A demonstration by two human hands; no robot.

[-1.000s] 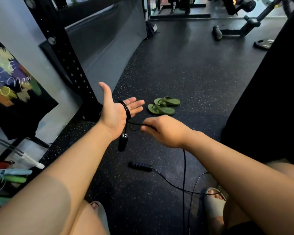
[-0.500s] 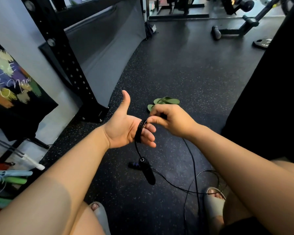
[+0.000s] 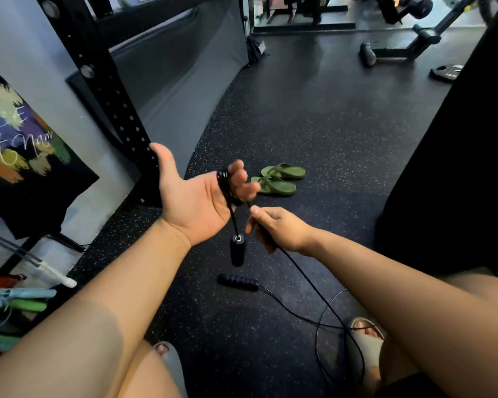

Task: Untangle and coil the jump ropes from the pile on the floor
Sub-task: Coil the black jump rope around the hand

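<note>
left hand [image 3: 196, 202] held palm up and spread wide, black jump rope [image 3: 226, 186] looped in several turns round the fingers [image 3: 239, 175]. one handle [image 3: 237, 250] dangling just below the palm (clear of the floor). right hand [image 3: 276, 228] pinched closed on the cord below the loops. other handle [image 3: 237, 282] flat on the floor [image 3: 314, 124], slack cord trailing toward the right foot. green sandals [image 3: 278, 179] beyond.

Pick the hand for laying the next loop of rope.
Right hand: it pinches the free rope trailing to the floor. The left hand is open, with coils around its fingers and a handle dangling.
</note>
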